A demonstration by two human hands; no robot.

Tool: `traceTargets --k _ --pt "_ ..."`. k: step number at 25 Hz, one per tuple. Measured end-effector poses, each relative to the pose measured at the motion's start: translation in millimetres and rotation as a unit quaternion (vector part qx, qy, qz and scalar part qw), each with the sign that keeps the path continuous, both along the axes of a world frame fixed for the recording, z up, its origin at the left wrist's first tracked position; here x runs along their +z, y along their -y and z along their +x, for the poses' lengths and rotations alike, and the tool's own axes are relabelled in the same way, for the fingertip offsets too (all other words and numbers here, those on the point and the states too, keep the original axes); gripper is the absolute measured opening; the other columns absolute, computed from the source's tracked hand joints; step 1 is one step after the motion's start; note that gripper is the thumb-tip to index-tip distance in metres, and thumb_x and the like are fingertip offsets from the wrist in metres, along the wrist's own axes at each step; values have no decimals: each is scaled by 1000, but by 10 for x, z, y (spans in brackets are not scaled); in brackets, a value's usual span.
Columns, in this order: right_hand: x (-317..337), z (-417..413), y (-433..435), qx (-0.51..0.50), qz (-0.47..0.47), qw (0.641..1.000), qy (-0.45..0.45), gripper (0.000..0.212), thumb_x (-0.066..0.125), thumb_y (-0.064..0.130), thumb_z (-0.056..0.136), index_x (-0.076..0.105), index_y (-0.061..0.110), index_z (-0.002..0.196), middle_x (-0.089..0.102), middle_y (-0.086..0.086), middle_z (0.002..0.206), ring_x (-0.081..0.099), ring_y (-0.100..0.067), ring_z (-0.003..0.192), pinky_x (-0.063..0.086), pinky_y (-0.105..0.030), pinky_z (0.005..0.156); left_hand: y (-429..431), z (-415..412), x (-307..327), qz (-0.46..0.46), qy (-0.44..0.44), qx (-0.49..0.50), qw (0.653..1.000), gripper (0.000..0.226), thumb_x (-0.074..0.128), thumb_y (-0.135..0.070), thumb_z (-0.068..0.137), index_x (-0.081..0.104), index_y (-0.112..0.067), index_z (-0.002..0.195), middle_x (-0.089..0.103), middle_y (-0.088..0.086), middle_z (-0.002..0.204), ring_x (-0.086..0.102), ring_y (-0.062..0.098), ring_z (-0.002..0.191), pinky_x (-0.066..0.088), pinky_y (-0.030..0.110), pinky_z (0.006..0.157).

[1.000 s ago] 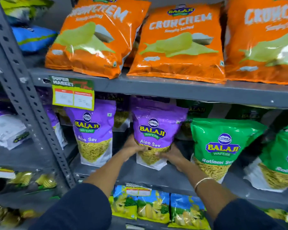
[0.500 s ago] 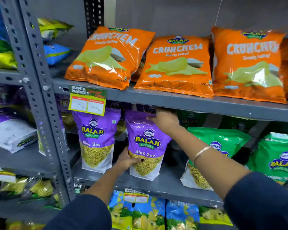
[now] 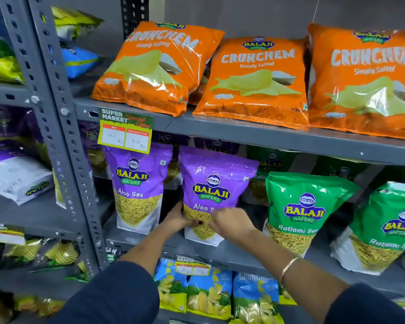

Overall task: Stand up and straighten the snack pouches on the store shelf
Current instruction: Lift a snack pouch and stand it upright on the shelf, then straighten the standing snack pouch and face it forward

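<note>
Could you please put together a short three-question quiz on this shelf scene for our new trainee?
1. True or false: both hands are on the same purple Aloo Sev pouch.
2. Multiple choice: what stands directly to the right of that pouch on the same shelf? A) an orange Crunchem bag B) a green Ratlami Sev pouch C) a blue chips bag
3. Fill in: the yellow price tag hangs on the shelf edge above the other front ____ Sev pouch.

Key:
1. True: the left hand and right hand both hold its lower part.
2. B: the green Ratlami Sev pouch.
3. Aloo.
</note>
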State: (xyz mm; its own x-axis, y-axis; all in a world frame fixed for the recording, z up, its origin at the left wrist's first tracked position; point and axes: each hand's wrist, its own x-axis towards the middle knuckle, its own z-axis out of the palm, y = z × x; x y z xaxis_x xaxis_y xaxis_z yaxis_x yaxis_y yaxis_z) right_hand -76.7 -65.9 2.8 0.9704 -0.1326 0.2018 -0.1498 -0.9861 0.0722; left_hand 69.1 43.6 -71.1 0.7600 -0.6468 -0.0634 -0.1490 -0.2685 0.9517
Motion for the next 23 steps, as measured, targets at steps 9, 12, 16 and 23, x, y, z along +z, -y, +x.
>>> traceTargets --k 9,12,16,23 --pt "-670 216 338 -161 611 771 81 83 84 8 64 40 6 134 55 -14 135 51 -28 125 41 -47 108 -66 18 -80 41 19 27 999 78 77 -7 71 35 -5 137 54 16 135 51 27 123 38 25 92" --pt "-712 215 284 -165 623 760 83 82 84 11 64 40 8 134 55 -13 135 51 -27 125 43 -45 107 -120 -13 -82 41 29 32 998 76 76 -6 73 35 -5 137 54 16 134 51 16 112 37 16 82" --pt "-675 200 261 -155 633 755 72 78 81 8 68 37 3 133 53 -15 135 49 -28 127 41 -46 108 -134 -119 -112 42 19 33 998 79 77 -13 73 32 -7 137 51 15 137 49 18 118 37 23 90" --pt "-802 -619 646 -338 563 750 -83 40 64 4 85 50 5 47 51 -5 33 46 -7 22 32 -10 28 -92 -781 -231 94 483 157 856 55 62 -50 68 48 -6 98 61 18 99 51 32 94 48 43 80"
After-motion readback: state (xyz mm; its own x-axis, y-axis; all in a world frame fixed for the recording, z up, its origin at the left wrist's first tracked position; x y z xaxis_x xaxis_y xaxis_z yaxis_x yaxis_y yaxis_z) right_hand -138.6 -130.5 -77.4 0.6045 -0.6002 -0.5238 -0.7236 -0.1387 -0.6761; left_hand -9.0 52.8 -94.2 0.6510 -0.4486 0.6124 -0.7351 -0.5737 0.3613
